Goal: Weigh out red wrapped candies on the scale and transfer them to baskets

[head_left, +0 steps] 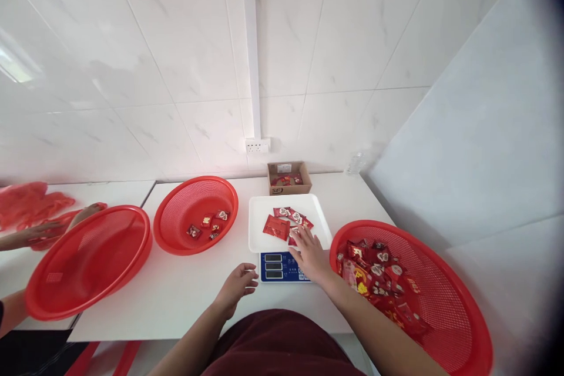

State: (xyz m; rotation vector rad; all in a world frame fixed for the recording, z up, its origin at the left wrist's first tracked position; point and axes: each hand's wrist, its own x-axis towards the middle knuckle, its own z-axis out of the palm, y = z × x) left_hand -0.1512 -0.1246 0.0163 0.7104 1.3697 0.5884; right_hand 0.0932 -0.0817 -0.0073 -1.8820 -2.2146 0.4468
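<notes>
On the white tray (259,241) of a digital scale (275,275) lie several small red candy packets (277,227). My right hand (311,255) reaches over the tray's near right part, fingers spread, its fingertips at a red packet (293,237) that they partly cover. Whether the fingertips touch that packet or hover just above it, I cannot tell. Left of the scale's blue panel, my left hand (238,289) is held above the table with loosely curled, parted fingers and nothing in it.
A big red basket (458,305) of packets stands right; another red basket (176,217) holds several packets at left. A red basin (88,264) is farther left, beside a co-worker's hands (86,211) on red mesh bags (30,205). Behind the scale sits a cardboard box (288,190).
</notes>
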